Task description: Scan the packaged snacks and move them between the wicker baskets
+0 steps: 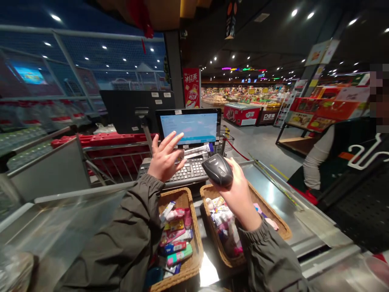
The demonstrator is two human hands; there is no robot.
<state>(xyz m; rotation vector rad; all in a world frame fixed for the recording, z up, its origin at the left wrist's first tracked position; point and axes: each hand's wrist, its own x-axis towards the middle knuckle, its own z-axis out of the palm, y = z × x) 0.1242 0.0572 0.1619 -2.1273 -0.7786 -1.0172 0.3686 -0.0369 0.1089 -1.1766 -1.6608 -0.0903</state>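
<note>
My left hand [166,159] is raised over the black keyboard [191,170], its outer fingers spread. Its thumb and forefinger are pinched at the near end of a slim white packet [196,151] with a blue end, which points right in front of the monitor. My right hand [238,194] is wrapped around a black barcode scanner [218,169], its head turned toward the packet. Below my left hand stands a wicker basket [197,243] of small colourful packs. A second wicker basket [284,231] of small packs sits under my right forearm, which hides part of it.
A lit monitor [190,126] stands behind the keyboard, with a second dark screen [136,109] to its left. Metal counter [69,227] surfaces lie on both sides. A cart with red goods [118,140] is at left. A seated person's pale sleeve [317,156] shows at right.
</note>
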